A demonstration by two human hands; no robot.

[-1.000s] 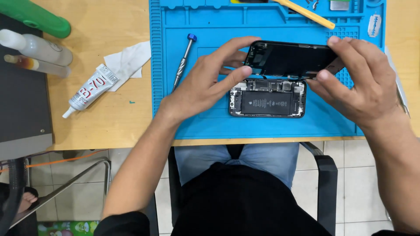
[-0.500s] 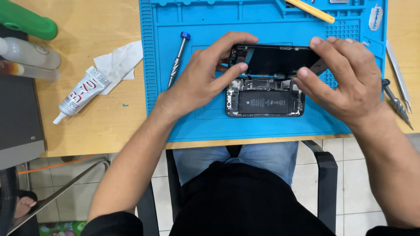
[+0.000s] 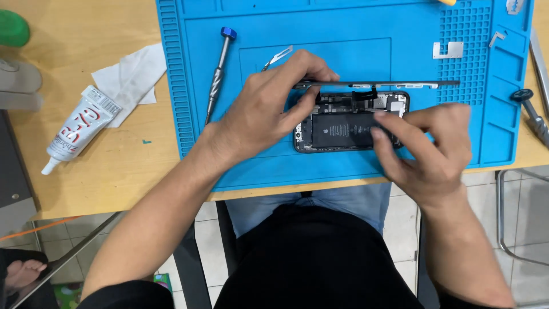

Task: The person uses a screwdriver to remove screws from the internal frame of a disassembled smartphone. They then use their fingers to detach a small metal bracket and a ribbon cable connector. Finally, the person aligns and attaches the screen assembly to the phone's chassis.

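An opened phone body [image 3: 350, 123] with a black battery and circuit boards lies on the blue repair mat [image 3: 366, 34]. Its screen panel [image 3: 400, 84] stands on edge along the body's far side, seen as a thin dark strip. My left hand [image 3: 269, 111] pinches the left end of that panel and holds it upright. My right hand [image 3: 426, 149] is blurred, and its fingertips rest on the right part of the battery. A short black flex cable runs between the panel and the body.
A screwdriver with a blue cap [image 3: 219, 63] and a curved metal tool [image 3: 278, 56] lie on the mat's left part. A white glue tube [image 3: 77, 129] and tissue [image 3: 128, 77] sit on the wooden table. Small metal plates [image 3: 448, 50] and tweezers [image 3: 532, 111] lie at right.
The screen panel has swung from tilted over the phone to standing on edge. My right hand has let go of it and come down onto the battery. The camera view moved closer.
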